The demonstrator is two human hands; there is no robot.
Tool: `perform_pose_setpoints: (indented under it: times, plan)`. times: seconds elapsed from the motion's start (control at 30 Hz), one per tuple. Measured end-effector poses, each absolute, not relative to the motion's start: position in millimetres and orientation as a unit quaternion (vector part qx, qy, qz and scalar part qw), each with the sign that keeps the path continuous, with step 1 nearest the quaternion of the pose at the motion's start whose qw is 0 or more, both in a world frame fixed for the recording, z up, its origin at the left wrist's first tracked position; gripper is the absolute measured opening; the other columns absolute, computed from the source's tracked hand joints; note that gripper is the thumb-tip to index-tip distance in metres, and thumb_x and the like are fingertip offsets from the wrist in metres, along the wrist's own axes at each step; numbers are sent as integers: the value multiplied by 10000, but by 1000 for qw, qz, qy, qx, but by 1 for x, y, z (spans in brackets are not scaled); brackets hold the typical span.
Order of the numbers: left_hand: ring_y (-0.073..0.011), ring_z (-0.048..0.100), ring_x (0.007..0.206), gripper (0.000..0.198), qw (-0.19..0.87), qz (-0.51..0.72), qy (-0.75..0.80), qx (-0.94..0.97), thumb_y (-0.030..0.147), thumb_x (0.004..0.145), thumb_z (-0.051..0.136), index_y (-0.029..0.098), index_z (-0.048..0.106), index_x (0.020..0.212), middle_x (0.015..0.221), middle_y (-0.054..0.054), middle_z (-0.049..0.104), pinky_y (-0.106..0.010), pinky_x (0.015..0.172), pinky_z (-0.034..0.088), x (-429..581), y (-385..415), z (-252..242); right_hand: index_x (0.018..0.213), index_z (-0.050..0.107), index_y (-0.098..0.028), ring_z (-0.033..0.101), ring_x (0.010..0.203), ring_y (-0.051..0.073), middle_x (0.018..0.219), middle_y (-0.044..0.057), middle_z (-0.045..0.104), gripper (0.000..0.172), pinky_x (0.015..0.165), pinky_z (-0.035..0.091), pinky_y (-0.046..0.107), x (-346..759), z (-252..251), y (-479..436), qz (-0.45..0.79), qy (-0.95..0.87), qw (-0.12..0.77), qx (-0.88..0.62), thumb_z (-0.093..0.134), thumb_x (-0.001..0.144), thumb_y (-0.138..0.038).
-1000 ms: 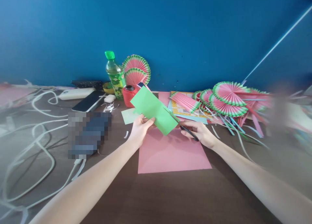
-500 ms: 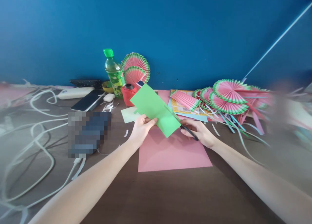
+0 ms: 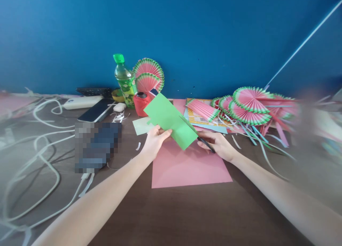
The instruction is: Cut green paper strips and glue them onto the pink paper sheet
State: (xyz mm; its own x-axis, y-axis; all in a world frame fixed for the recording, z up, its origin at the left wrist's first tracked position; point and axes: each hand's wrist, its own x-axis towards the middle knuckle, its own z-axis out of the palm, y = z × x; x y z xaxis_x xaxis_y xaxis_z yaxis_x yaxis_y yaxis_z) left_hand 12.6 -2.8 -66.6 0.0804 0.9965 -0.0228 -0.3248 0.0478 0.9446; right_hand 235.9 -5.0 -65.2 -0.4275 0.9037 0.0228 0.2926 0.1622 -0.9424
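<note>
My left hand (image 3: 154,142) pinches the near edge of a green paper sheet (image 3: 171,119), held tilted above the table. My right hand (image 3: 217,144) is closed round black-handled scissors (image 3: 205,144), whose blades reach into the right edge of the green sheet. Under both hands a pink paper sheet (image 3: 187,167) lies flat on the brown table (image 3: 187,214).
Folded pink-and-green paper fans (image 3: 249,105) pile up at the right. A green bottle (image 3: 123,80), a red cup (image 3: 140,104), a phone (image 3: 97,110), white cables (image 3: 40,157) and paper strips (image 3: 264,149) lie around. A blue wall (image 3: 187,35) stands behind.
The green sheet has shifted slightly and the scissors sit a little further along its right edge. Both hands stay almost where they were.
</note>
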Motion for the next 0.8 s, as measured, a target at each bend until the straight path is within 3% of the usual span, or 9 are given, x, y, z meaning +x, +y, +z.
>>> perform_pose_setpoints:
  times: [0.43, 0.57, 0.73, 0.8]
  plan:
    - [-227, 654, 804, 251, 625, 547, 380, 408, 380, 671, 669, 155, 611, 766, 792, -61, 699, -364, 738, 524, 11, -1, -70, 1046, 647, -119, 392, 432, 58, 632, -1, 509, 444, 404, 375, 217, 237, -66, -4, 479, -699, 313, -429, 625, 718, -417]
    - [-207, 650, 765, 245, 625, 542, 374, 419, 375, 691, 656, 149, 616, 777, 780, -55, 693, -341, 712, 516, 12, -2, -70, 1091, 620, -121, 429, 464, 66, 736, 29, 566, 500, 413, 394, 218, 236, -64, -5, 484, -691, 309, -439, 628, 704, -437]
    - [-172, 619, 666, 251, 621, 512, 393, 444, 390, 665, 674, 156, 583, 663, 657, -19, 648, -307, 668, 496, 12, -3, -70, 1071, 621, -131, 551, 698, 154, 900, 86, 611, 487, 519, 460, 237, 235, -61, -6, 484, -696, 316, -425, 618, 699, -445]
    - [-153, 594, 637, 265, 605, 493, 415, 467, 393, 664, 674, 161, 558, 612, 610, 1, 609, -290, 656, 482, 11, -3, -70, 1055, 626, -135, 541, 663, 140, 882, 78, 607, 475, 530, 464, 245, 234, -59, -6, 484, -696, 319, -423, 623, 695, -444]
